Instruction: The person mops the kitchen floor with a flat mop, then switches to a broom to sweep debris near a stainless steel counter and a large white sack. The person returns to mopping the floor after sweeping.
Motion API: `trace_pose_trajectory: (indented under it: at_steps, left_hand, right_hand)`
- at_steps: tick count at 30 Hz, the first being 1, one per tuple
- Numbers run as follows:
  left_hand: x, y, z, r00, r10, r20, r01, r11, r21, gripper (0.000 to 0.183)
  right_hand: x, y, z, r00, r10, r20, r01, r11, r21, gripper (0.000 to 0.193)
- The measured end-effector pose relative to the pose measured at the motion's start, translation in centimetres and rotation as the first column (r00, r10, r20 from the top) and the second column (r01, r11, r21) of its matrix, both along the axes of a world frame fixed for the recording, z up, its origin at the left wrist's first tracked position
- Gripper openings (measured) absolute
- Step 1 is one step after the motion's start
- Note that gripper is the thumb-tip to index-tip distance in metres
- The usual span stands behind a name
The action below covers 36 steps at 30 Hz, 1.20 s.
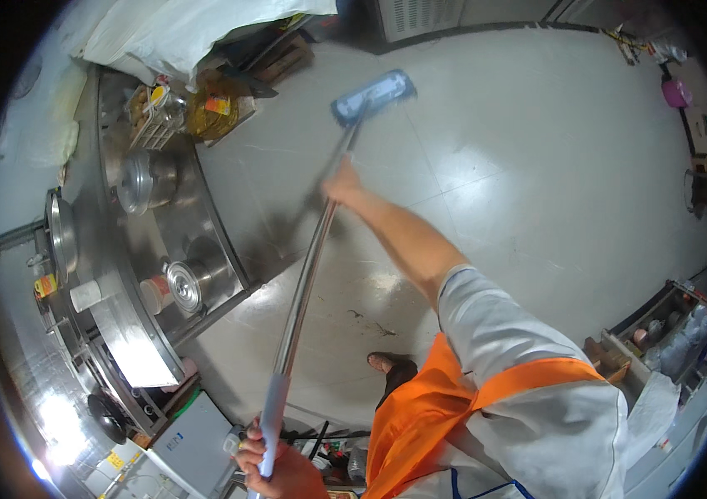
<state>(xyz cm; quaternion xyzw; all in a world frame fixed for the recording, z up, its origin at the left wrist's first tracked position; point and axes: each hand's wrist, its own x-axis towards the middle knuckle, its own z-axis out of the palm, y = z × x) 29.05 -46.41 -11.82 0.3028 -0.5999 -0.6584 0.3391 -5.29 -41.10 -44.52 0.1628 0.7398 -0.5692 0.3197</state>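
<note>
A flat mop has a blue head (378,93) lying on the floor ahead, slightly blurred. Its metal pole (301,299) slants back toward me and ends in a pale grip (272,412). My left hand (278,470) is closed around that grip at the lower edge. Farther along the pole, below the mop head, my right hand (342,183) is wrapped round the metal, its arm stretched forward. Pale grey floor tiles (528,200) lie around the mop head. Dark bits of debris (382,329) rest on the floor near my foot (382,362).
At left stands a steel table (141,345) with lidded pots (185,285) on its lower shelf. A large bottle of yellow liquid (213,112) stands by its far end. A crate of goods (669,333) is at right, and a pink container (676,93) stands far right.
</note>
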Motion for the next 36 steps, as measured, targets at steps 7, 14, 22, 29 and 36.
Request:
trace_pose_trajectory:
  at_steps: [7,14,22,29,36]
  left_hand:
    - [-3.1,5.1,-4.1,0.989,-0.138,0.055,0.14,0.99,-0.018,0.017]
    - [4.2,-2.2,-3.1,0.903,-0.409,0.131,0.419,0.906,-0.059,0.017]
    - [18.5,-14.7,5.9,0.903,-0.38,0.201,0.396,0.917,-0.045,0.02]
    - [29.4,-20.8,12.2,0.999,-0.048,-0.006,0.047,0.997,-0.064,0.021]
    - [28.6,-16.2,12.6,0.979,0.095,-0.178,-0.093,0.995,0.02,0.023]
  right_hand:
    - [-5.5,7.6,-4.4,0.994,-0.092,-0.051,0.093,0.996,0.005,0.089]
    - [5.1,8.6,-3.7,0.962,-0.271,0.045,0.27,0.963,0.025,0.086]
    - [26.8,-1.0,-0.1,0.93,-0.282,0.235,0.292,0.956,-0.008,0.085]
    - [38.7,-7.9,6.4,0.859,-0.298,0.417,0.377,0.918,-0.122,0.1]
    - [31.7,-8.5,5.3,0.964,-0.176,0.2,0.203,0.972,-0.121,0.096]
